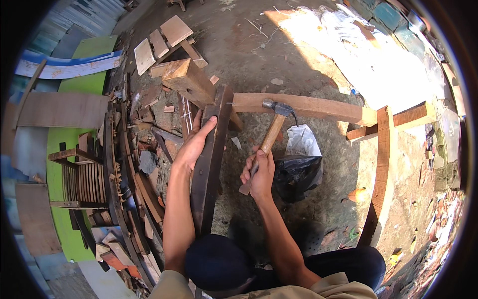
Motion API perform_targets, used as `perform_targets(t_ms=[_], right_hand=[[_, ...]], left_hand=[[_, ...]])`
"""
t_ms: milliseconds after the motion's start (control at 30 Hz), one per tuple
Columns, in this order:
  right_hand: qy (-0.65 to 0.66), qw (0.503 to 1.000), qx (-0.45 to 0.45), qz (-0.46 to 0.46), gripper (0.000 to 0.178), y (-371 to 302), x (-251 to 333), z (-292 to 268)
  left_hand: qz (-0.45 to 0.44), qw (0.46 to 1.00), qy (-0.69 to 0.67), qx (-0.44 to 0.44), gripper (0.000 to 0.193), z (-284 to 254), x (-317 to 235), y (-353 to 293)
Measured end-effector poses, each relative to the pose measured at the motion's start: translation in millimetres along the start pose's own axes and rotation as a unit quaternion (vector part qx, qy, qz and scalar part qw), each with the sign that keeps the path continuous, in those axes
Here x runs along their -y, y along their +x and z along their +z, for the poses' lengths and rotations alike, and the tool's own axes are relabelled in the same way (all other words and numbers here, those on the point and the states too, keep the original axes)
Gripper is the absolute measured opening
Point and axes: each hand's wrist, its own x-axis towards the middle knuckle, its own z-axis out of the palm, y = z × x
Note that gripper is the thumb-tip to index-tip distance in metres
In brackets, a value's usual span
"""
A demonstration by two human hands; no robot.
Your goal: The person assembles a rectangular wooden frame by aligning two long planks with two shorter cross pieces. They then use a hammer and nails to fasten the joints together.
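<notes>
My left hand [195, 145] is closed on the side of a dark wooden beam [208, 169], its thumb lying along the near face. The beam runs from close to my body away to the far end of a lighter crossbar [303, 104], which it meets at its left end. In my right hand [260, 174] is a claw hammer [273, 133], gripped around the lower part of its wooden handle. The hammer's metal head is up in front of the crossbar; whether they touch I cannot tell. A thick squared timber [191, 79] juts out beyond the dark beam's far end.
Another wooden post [383, 164] joins the crossbar at the right. A black plastic bag [298, 177] with a white sheet [302, 141] lies on the ground below. Scrap wood [144, 199] is piled at the left, and a small wooden stand [169, 45] is at the far left.
</notes>
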Motion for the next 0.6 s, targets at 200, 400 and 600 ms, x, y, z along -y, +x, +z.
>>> perform_targets(t_ms=[200, 400, 600], right_hand=[[-0.128, 0.989, 0.043, 0.056, 0.037, -3, 1, 22], [0.100, 0.986, -0.085, -0.101, 0.037, -6, 0, 25], [-0.093, 0.993, 0.015, 0.066, 0.038, 0, 4, 28]], left_hand=[[0.016, 1.000, -0.014, 0.004, 0.102, 3, 1, 1], [0.027, 1.000, -0.002, -0.005, 0.100, 3, 2, 0], [0.031, 0.999, 0.010, -0.018, 0.099, -4, 7, 5]])
